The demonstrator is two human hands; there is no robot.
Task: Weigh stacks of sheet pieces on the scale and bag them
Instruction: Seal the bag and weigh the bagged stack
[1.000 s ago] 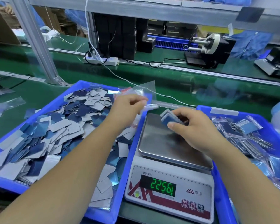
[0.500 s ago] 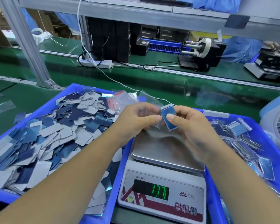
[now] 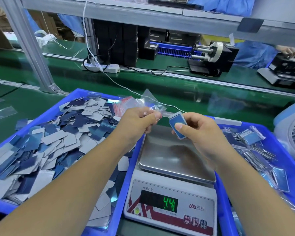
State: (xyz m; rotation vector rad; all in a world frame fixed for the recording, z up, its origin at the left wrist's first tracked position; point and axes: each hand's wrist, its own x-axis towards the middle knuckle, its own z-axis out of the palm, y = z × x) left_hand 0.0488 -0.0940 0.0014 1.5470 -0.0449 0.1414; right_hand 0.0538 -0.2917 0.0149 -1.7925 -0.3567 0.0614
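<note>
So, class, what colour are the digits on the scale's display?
Green digits on a black display, seen in the head view.

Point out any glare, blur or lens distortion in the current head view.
Head view: the scale pan shows soft sheen plus a dark reflection; the right hand and its stack look sharp; the clear bag glints; wide-angle bends the frame rail; the display is readable.
</note>
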